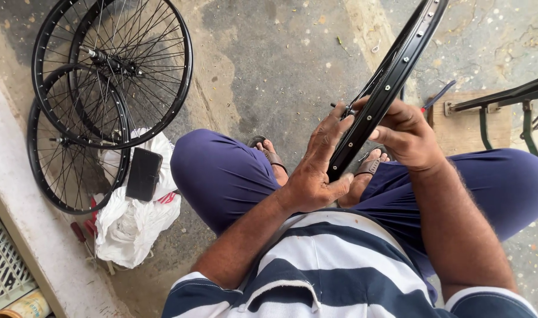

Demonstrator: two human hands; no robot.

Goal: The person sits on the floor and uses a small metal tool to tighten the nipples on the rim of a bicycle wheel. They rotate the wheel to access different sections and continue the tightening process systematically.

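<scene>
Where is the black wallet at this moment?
In the head view the black wallet lies at the left, on the white plastic bag, just below the stacked black wheels on the floor.

White plastic bag [130, 227] crumpled on ground at left, red print showing on side. Flat black rectangular pouch [143, 174] lying on top of bag. Yellowish can [27, 306] with printed label at bottom-left corner.

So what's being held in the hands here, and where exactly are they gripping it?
A black bicycle rim. The left hand and the right hand grip its lower stretch from opposite sides.
</scene>
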